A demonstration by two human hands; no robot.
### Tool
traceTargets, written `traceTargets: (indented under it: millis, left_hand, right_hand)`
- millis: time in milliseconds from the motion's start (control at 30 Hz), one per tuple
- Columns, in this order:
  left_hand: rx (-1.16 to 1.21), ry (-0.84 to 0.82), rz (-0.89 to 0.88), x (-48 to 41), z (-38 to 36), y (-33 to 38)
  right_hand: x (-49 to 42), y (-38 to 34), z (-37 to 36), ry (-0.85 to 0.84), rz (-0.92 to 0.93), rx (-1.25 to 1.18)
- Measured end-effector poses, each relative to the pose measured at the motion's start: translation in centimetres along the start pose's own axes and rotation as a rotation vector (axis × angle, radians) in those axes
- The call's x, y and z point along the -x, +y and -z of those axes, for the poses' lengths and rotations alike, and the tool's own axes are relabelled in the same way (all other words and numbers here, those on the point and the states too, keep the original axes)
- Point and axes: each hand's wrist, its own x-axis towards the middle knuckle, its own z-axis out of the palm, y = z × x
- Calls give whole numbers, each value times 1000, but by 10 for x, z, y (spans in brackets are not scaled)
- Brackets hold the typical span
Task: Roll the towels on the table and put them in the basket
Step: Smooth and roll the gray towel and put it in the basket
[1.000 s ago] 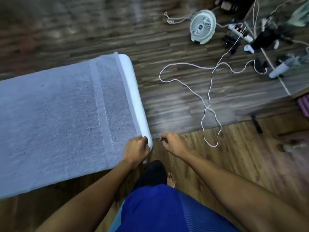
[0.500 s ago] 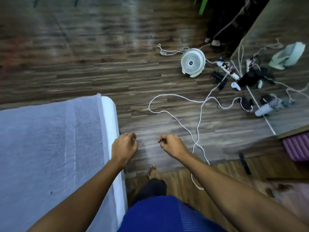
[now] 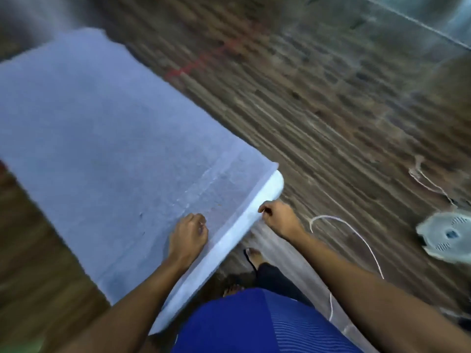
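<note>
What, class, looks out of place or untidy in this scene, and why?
A loose white cable trails across the floor close to the person's foot, a likely trip hazard. The towel lies flat on the table; nothing spilled or damaged shows.

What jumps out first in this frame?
A blue-grey towel lies spread flat over the white table, filling the left half. The left hand is over the towel's near right end and the right hand is at the table's edge, both with fingers curled; blur hides any grip. A white fan and cable lie on the floor at right.
</note>
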Motion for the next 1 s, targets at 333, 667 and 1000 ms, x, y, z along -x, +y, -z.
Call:
traceTargets:
  millis: [333,667,1000]
  left_hand:
    - [-8,203,605,113,-31,-15]
    - [-121,170,600,148,-42,-18]
    - [-113,322,618,142,-39,-30]
  right_hand:
    - [-111,16,17,-95,473,600]
    - [-148,24,31,-100,849,770]
    - [-147,42,31,-61,801,580]
